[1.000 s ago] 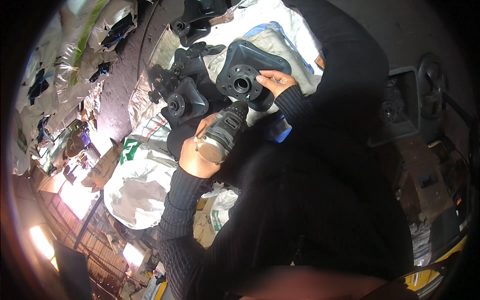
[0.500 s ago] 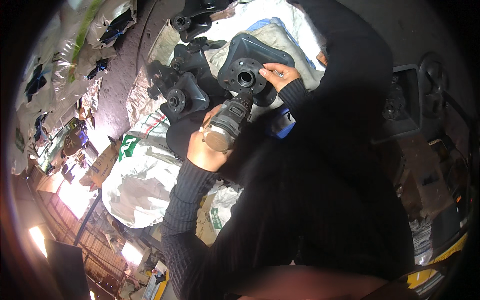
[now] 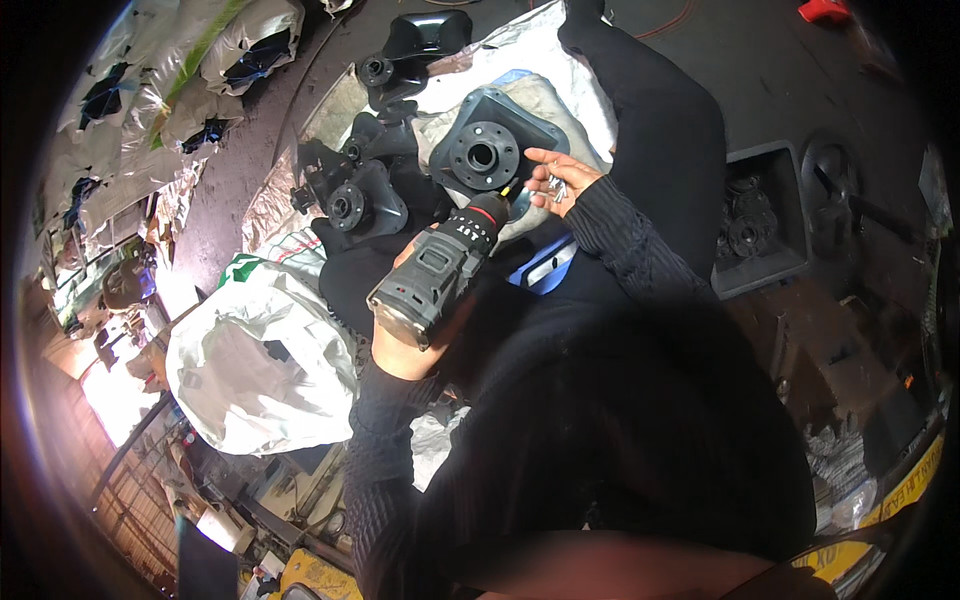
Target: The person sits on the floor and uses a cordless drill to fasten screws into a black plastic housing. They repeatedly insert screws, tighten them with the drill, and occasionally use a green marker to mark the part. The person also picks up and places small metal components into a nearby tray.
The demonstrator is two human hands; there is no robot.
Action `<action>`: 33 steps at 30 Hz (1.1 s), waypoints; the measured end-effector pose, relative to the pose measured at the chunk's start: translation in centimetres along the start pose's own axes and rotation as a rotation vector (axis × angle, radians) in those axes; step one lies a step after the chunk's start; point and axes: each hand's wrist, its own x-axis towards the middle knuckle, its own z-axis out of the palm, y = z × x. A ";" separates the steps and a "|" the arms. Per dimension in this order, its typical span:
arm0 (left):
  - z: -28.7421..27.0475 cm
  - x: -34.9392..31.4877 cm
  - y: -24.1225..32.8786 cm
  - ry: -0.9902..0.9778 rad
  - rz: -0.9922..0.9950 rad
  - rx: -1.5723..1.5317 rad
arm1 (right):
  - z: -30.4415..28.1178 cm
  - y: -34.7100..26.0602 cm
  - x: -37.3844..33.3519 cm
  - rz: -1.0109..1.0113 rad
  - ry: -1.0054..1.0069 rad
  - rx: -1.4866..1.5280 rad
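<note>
My left hand [image 3: 397, 358] grips a grey and black cordless drill [image 3: 437, 268] from underneath. The drill's tip, with a yellow bit in it, points at the lower right rim of a round drilled flange on a black squarish base part [image 3: 484, 152]. That part lies on a pale cloth in front of me, its large centre hole facing up. To the right of the flange, my right hand [image 3: 566, 190] is half curled with the palm turned up. Several small silvery screws [image 3: 557, 187] rest in its fingers. Whether the bit touches the flange I cannot tell.
Similar black base parts [image 3: 368, 200] lie in a group left of the flange. An opened white sack [image 3: 265, 375] stands nearer on the left. A blue object [image 3: 543, 265] sits below my right hand. Farther right is a grey bin [image 3: 795, 215] holding dark parts.
My right hand has come off the flange and turned palm up, showing the screws. The drill has tilted, with more of its top and its yellow bit showing.
</note>
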 end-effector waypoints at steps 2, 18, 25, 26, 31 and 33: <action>0.8 -0.2 0.1 -0.014 -0.028 -0.054 | 0.3 0.2 -0.8 0.017 -0.045 0.091; 0.9 0.1 0.2 -0.037 -0.145 -0.167 | 3.4 0.2 -1.6 0.091 -0.120 0.108; -0.5 1.1 0.6 -0.142 -0.067 -0.016 | 3.0 0.1 -1.1 0.181 -0.118 -0.056; -0.6 1.1 0.6 -0.164 -0.087 -0.003 | 3.0 0.3 -0.9 0.181 -0.105 -0.041; -0.4 1.6 0.4 -0.162 -0.104 -0.073 | 2.9 0.8 -0.3 0.194 -0.112 -0.023; -0.3 1.9 0.2 -0.145 -0.103 -0.088 | 2.9 1.0 -0.3 0.159 -0.088 -0.014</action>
